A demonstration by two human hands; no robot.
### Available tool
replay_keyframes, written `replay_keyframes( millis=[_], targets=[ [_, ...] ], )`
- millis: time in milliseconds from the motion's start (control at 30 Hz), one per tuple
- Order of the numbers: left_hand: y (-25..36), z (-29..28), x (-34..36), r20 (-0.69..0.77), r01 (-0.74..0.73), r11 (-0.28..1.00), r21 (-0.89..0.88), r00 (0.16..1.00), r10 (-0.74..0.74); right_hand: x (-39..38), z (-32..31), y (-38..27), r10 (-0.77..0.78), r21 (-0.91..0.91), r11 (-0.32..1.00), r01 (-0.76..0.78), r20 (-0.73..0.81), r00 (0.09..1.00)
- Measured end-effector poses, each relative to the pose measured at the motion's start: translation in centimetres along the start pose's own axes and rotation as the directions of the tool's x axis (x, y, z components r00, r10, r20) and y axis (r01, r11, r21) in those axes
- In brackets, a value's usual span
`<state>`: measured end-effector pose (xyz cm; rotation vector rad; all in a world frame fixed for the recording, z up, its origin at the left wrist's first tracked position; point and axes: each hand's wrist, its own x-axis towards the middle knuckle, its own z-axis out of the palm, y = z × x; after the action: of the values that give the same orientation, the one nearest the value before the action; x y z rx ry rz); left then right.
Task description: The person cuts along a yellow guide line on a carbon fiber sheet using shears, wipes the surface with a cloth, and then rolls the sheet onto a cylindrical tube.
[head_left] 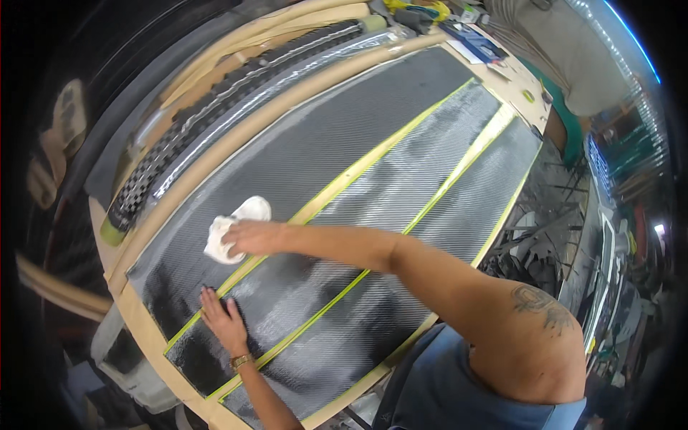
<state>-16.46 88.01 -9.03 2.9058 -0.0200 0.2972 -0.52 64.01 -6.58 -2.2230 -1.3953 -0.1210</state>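
Three long dark sheets with a woven, carbon-fibre look lie side by side on a table, their edges trimmed with yellow-green tape. On the far left sheet [287,161], my right hand [256,238] presses a bunched white cloth [251,208] against the surface. Its fingers curl over the cloth, and part of the cloth spreads out beyond them. My left hand [225,324] rests flat with fingers spread on the near-left end of the middle sheet [272,294], fingertips by the taped edge. The right sheet [330,344] lies closest to my body, untouched.
Along the far left edge lie a brown cardboard tube [287,107], a plastic-wrapped roll [236,118] and a checkered roll [136,186]. A blue tray [481,44] and a green tape roll [528,95] sit at the table's far end. Dark scraps [527,240] are piled to the right.
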Motion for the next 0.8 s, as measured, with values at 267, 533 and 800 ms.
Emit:
replay_keyframes(
  millis=[267,533,800],
  targets=[
    [1.9,-1.5,0.9,0.145,0.144,0.988,0.059,0.978,-0.151,-25.8,-16.5,16.6,0.328,-0.266,0.902,-0.34,-0.089,0.94],
    [16.9,-5.2,-8.6,-0.035,0.555,0.798,-0.236,0.816,-0.577,-48.8,-31.8,32.6,0.533,-0.315,0.77,-0.555,-0.159,0.831],
    [27.8,-5.8,-12.1,0.016,0.675,0.71,-0.202,0.727,-0.687,-66.4,-48.3,47.2,0.811,-0.026,0.166,-0.986,-0.565,0.152]
  ],
)
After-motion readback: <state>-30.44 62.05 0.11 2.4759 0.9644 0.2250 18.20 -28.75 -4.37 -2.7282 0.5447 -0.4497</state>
